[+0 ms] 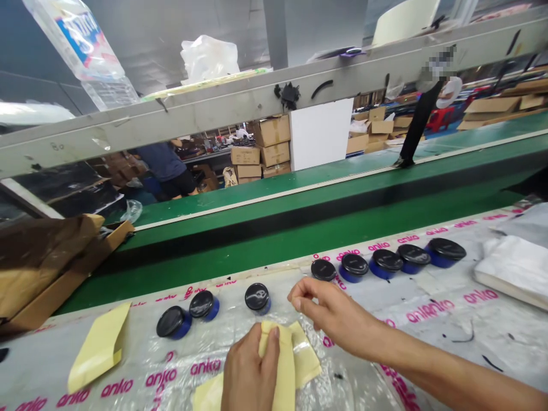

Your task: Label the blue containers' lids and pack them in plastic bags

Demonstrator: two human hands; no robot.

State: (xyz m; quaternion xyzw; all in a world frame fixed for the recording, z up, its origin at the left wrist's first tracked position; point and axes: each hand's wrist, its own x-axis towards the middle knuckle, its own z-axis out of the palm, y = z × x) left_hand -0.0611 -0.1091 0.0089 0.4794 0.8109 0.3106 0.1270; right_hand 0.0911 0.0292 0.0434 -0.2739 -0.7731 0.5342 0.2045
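Thumb and fingers of my left hand (252, 365) close on a folded yellow sheet (282, 365) at the bottom centre. To the right of it, my right hand (319, 302) hovers with its fingers curled together; anything between the fingertips is too small to make out. Just beyond the hands stands a black-lidded blue jar (258, 298). Two similar jars (204, 305) are to its left, and several more (386, 263) form a row at the right. A loose yellow sheet (100, 345) lies at the left on the plastic covering.
Behind the plastic-covered table (158, 359) runs a green conveyor (257, 240). An open cardboard box (98, 262) is at the left, white padding (514, 265) at the right. A shelf rail (240, 91) crosses above, bearing a bottle (85, 45). A person (165, 168) is in the background.
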